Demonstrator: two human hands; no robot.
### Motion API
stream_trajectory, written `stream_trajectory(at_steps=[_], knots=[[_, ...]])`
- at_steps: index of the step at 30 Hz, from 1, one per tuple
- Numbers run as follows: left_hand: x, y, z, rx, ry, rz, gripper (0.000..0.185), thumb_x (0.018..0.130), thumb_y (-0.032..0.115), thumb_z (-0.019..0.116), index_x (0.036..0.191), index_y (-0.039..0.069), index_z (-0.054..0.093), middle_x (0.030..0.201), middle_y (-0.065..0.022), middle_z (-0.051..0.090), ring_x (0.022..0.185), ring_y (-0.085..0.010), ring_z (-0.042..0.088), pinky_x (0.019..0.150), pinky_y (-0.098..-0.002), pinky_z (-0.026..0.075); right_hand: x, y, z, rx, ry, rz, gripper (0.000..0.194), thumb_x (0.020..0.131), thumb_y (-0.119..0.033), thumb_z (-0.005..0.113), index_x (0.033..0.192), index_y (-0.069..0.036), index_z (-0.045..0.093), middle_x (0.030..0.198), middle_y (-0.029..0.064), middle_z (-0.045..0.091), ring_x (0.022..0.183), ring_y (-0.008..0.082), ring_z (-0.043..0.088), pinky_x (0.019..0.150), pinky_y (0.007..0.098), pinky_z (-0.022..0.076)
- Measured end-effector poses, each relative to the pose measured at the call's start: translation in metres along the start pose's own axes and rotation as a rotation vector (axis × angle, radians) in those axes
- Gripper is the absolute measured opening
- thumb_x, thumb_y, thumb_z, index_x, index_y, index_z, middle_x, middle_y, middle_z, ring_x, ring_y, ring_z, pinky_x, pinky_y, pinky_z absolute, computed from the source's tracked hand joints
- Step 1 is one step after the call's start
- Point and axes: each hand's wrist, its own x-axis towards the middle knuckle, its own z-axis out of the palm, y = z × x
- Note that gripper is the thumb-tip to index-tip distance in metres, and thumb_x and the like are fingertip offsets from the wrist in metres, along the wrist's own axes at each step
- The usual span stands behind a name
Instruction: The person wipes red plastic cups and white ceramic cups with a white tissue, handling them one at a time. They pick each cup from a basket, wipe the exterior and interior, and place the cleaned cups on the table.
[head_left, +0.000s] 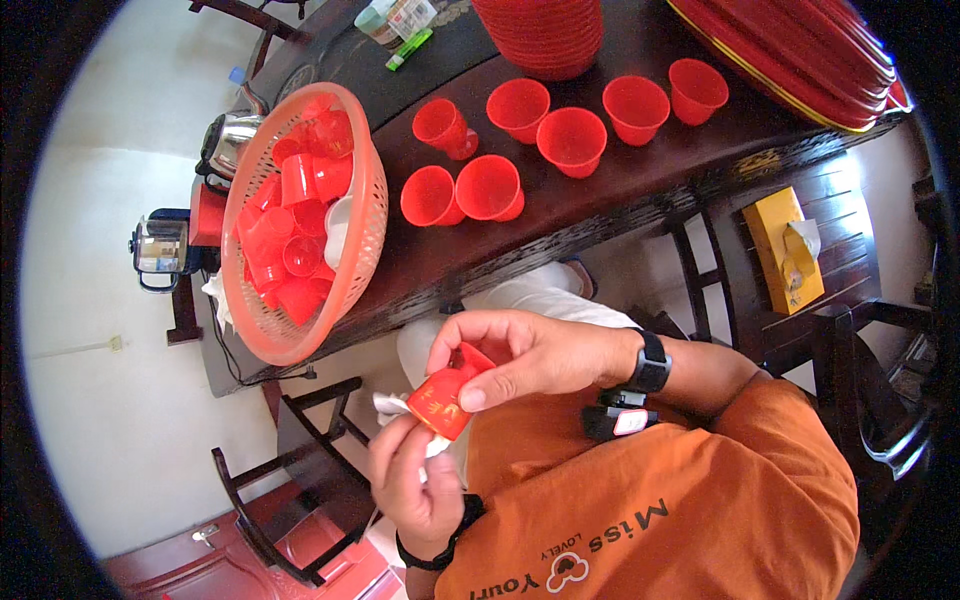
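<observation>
My right hand (517, 360), with a dark watch band on its wrist, holds a small red plastic cup (436, 405) bearing gold markings. The cup is tilted, its rim turned towards my left hand (420, 476). That hand grips a crumpled white tissue (437, 446) at the rim; part of the tissue is hidden by the fingers. Beyond my hands, on the dark wooden table (420, 262), several red cups (571, 139) stand mouth up, one of them a stemmed cup (439, 126). A pink plastic basket (367, 225) full of red cups and a white one stands to the left.
A stack of red bowls (544, 37) and stacked red trays (787, 60) lie at the far side. A yellow tissue box (780, 251) rests on a wooden surface at right. A steel kettle (238, 142) and glass pot (161, 244) stand beyond the basket. A wooden chair (247, 517) is lower left.
</observation>
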Motion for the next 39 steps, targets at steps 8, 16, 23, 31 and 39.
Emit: stream_trajectory(at_steps=[8, 16, 23, 31, 39], knots=[[0.004, -0.025, 0.015, -0.659, -0.202, -0.377, 0.025, 0.076, 0.002, 0.060, 0.101, -0.001, 0.058, 0.094, -0.0069, 0.054, 0.080, -0.0145, 0.054, 0.068, -0.0260, 0.044, -0.008, 0.003, -0.002, -0.778, 0.095, -0.123, 0.033, 0.081, -0.018, 0.070, 0.105, -0.004, 0.052, 0.095, 0.0026, 0.053, 0.088, 0.0114, 0.050, 0.078, 0.0249, 0.0414], [-0.001, -0.039, 0.024, -1.237, 0.343, -0.696, 0.034, 0.086, 0.015, 0.058, 0.114, -0.002, 0.048, 0.098, -0.0086, 0.058, 0.077, -0.0094, 0.053, 0.063, -0.0203, 0.042, 0.003, 0.012, 0.011, -0.512, 0.212, -0.188, 0.078, 0.069, -0.002, 0.078, 0.131, -0.010, 0.031, 0.103, 0.0059, 0.053, 0.097, 0.0144, 0.052, 0.085, 0.0285, 0.0415], [-0.002, -0.048, 0.026, -1.275, 0.250, -0.624, 0.038, 0.091, 0.031, 0.054, 0.116, 0.003, 0.050, 0.101, -0.0053, 0.058, 0.080, -0.0073, 0.054, 0.060, -0.0195, 0.040, 0.016, 0.018, 0.020, -0.658, 0.148, -0.284, 0.080, 0.066, -0.004, 0.080, 0.130, -0.005, 0.033, 0.105, 0.0078, 0.050, 0.096, 0.0147, 0.052, 0.083, 0.0276, 0.0430], [-0.006, -0.044, 0.031, -1.401, 0.359, -0.787, 0.054, 0.086, 0.041, 0.059, 0.120, 0.002, 0.046, 0.097, -0.0026, 0.059, 0.070, -0.0053, 0.052, 0.052, -0.0175, 0.037, 0.015, 0.020, 0.023, -0.750, 0.124, -0.289, 0.080, 0.065, -0.002, 0.080, 0.129, -0.004, 0.032, 0.104, 0.0084, 0.051, 0.096, 0.0155, 0.051, 0.084, 0.0287, 0.0422], [-0.012, -0.044, 0.026, -1.292, 0.170, -0.701, 0.086, 0.064, 0.049, 0.079, 0.122, -0.003, 0.042, 0.112, -0.0085, 0.055, 0.102, -0.0154, 0.055, 0.088, -0.0291, 0.044, 0.015, 0.011, 0.020, -1.119, 0.050, -0.425, 0.063, 0.071, -0.011, 0.074, 0.126, -0.002, 0.044, 0.103, 0.0119, 0.052, 0.094, 0.0257, 0.053, 0.083, 0.0349, 0.0433]])
